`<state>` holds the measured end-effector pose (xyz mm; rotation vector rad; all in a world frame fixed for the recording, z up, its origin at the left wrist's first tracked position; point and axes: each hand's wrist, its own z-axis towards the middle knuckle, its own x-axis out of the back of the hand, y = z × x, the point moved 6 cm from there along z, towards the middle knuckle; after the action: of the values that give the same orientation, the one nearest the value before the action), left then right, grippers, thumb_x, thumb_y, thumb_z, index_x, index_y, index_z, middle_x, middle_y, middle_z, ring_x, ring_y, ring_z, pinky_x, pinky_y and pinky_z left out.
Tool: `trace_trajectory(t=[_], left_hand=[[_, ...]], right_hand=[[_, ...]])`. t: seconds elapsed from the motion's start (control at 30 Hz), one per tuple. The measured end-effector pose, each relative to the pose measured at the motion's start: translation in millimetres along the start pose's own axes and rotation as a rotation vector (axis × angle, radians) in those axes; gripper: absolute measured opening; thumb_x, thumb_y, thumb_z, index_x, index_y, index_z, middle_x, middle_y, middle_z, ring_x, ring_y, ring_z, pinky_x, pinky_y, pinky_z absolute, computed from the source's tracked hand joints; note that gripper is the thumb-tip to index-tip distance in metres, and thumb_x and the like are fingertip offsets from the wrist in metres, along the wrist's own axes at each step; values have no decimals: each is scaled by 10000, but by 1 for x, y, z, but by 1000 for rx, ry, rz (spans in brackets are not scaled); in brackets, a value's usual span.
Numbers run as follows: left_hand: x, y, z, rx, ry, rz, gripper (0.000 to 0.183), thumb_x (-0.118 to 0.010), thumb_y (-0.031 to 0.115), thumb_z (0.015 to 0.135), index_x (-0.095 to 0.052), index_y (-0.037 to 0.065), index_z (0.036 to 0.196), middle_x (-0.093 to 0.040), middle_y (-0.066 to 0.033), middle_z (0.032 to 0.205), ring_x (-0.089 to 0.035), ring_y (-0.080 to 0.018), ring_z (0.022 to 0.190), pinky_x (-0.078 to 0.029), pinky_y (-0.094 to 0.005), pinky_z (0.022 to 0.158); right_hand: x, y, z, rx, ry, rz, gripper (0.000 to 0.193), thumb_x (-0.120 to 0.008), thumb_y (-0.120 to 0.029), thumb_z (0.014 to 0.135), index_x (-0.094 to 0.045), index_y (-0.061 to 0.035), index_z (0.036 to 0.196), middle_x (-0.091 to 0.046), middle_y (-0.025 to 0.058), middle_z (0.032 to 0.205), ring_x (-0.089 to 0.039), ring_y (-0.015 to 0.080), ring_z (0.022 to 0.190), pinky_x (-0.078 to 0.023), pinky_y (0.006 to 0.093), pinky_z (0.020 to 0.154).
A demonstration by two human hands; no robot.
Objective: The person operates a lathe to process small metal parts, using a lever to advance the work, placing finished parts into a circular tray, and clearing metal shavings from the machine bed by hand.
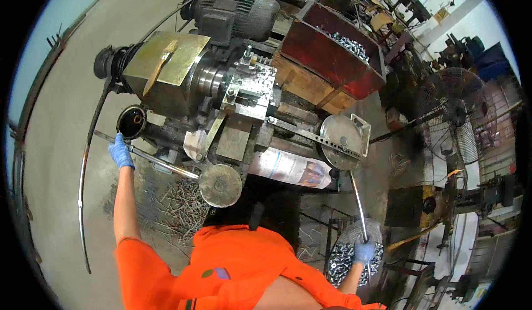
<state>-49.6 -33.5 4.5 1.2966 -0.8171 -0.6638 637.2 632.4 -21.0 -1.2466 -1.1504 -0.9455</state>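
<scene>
My left hand [121, 152], in a blue glove, is closed around a shiny metal lever [163, 162], one finger stretched along it. The lever ends beside a round metal disc [220, 186]. A pot of dark oil [132, 122] stands just beyond that hand. My right hand [364, 251], also gloved in blue, grips a long steel handle [358, 202]. The handle runs up to a round plate [339, 141] with a perforated bar across it. Below the right hand is a basket of metal bolts [339, 263]. Between my hands stands the machine, its clamping block [248, 91] at the middle.
A brush [159, 70] lies on the machine's brass-coloured cover [141, 55]. Behind are a motor [238, 13] and a red bin [332, 49] holding metal parts. Scattered metal pieces [180, 210] cover the floor at left. A fan [454, 108] stands at right.
</scene>
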Motion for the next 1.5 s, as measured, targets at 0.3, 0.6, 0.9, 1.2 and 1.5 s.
trace_trajectory(t=[0.3, 0.6, 0.9, 1.2, 1.5], left_hand=[[-8, -45, -58, 119, 45, 79, 290, -612, 259, 828, -596, -8, 717, -624, -118, 587, -539, -161, 452, -416, -317, 432], [-17, -38, -52, 162, 8, 136, 306, -621, 279, 825, -584, -9, 727, -607, -122, 570, -515, -159, 414, -417, -317, 396], [23, -20, -60, 263, -282, -88, 409, -601, 432, 855, -581, 34, 761, -567, -81, 586, -557, -157, 472, -490, -303, 439], [-29, -114, -72, -588, -911, 1490, 375, -506, 431, 817, -664, 104, 910, -674, -135, 859, -639, -309, 804, -485, -429, 691], [-50, -149, -133, -520, -242, 1141, 385, -504, 499, 807, -657, 185, 969, -672, -129, 823, -631, -368, 796, -491, -450, 722]], right_hand=[[70, -9, 138, 80, 132, -560, 367, -579, -389, 732, -681, -145, 987, -626, 129, 1069, -520, 337, 1084, -298, 538, 1001], [59, -143, 290, 31, 160, -634, 513, -591, -254, 781, -498, -174, 1279, -501, 128, 1283, -412, 322, 1225, -288, 504, 1017], [8, -220, 183, 495, 317, -343, 672, -596, -478, 777, -476, -70, 1298, -405, 147, 1395, -327, 321, 1313, -237, 491, 1069], [-33, -126, 92, 385, 29, -158, 567, -657, -488, 732, -643, -31, 1066, -606, 208, 1124, -496, 387, 1136, -359, 429, 1002], [-28, -138, 44, 441, -4, 143, 357, -735, -342, 706, -701, -24, 864, -673, 175, 892, -634, 317, 850, -476, 371, 833]])
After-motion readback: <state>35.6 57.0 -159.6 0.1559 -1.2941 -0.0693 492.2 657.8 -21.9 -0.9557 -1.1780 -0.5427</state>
